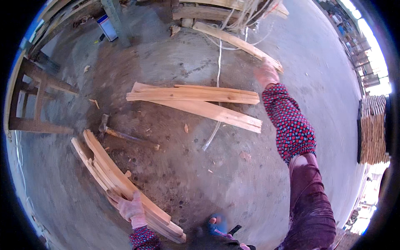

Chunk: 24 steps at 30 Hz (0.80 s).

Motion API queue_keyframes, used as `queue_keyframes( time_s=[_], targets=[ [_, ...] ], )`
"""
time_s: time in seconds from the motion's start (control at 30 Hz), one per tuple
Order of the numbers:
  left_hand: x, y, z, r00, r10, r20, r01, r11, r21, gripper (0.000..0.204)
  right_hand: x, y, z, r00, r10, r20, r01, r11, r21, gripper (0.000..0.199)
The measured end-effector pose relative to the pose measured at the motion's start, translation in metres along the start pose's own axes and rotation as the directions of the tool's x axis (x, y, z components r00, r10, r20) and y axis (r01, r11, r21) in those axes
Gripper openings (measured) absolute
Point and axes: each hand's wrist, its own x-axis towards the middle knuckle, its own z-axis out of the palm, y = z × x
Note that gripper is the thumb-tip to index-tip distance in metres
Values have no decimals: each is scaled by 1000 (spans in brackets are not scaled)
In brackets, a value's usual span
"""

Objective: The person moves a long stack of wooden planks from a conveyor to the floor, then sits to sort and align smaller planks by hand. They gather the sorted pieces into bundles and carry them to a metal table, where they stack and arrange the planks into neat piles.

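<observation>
My left hand [132, 209], in a pale pinkish glove, is closed around the side of a bundle of long wooden slats [121, 179] at the lower left. The slats lie lengthwise together, slanting toward my feet. At the upper right my right arm stretches out, and my right hand [267, 76] is closed at the near end of a single wooden slat [239, 43]. Its fingers are slightly blurred. Between the hands, several more slats [196, 95] lie crossed on the floor, over a whitish strap [212, 135].
A hammer [129, 136] with a wooden handle lies beside the left bundle. Wooden frames [39, 123] stand at the left. A tangle of pale straps [254, 14] hangs by stacked timber at the top. My blue shoe [218, 223] shows below; stacked thin boards [372, 130] stand far right.
</observation>
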Motion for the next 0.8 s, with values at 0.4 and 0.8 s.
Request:
queue_keyframes(
  time_s=[0.4, 0.8],
  targets=[
    [2, -12, 7, 992, 110, -60, -113, 993, -42, 107, 100, 33, 15, 974, 120, 191, -82, 977, -196, 62],
    [1, 4, -3, 1000, -23, -6, 23, 1000, -18, 109, 41, 10, -52, 958, -129, 258, 194, 950, -243, 43]
  ],
)
